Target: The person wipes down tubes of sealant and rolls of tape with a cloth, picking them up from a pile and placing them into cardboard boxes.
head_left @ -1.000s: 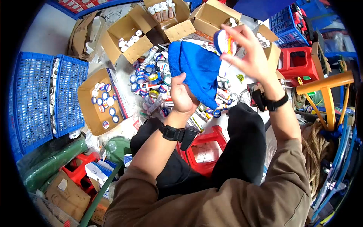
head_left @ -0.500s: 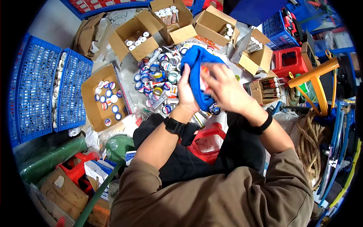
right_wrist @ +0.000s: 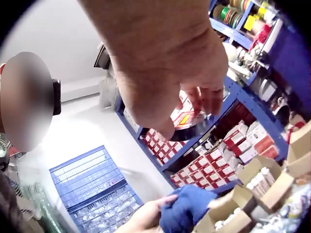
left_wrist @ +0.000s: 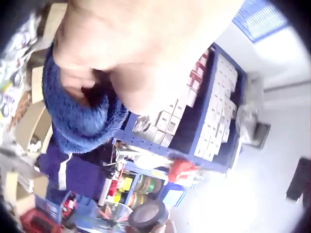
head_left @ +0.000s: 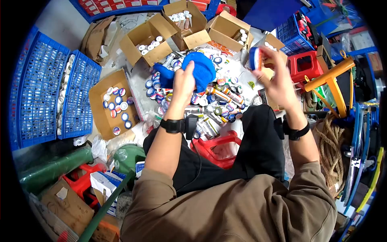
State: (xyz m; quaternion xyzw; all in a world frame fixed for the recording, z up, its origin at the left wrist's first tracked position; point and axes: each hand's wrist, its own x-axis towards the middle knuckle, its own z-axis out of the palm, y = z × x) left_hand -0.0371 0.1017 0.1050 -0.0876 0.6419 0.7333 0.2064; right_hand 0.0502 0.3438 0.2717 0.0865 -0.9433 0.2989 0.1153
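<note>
Some fuzzy blue cloth (head_left: 201,69) is bunched up in the left hand (head_left: 184,86), with the fingers curled round it. The fingers of the right hand (head_left: 280,84) grip a blue, white and red roll (head_left: 254,59), up in the air, apart from the cloth. Below the left fingers lies a messy pile (head_left: 225,97) of rolls and tubes.

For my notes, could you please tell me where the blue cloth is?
In the head view, the blue cloth is in the left hand at upper centre, over the pile of rolls and tubes.
</note>
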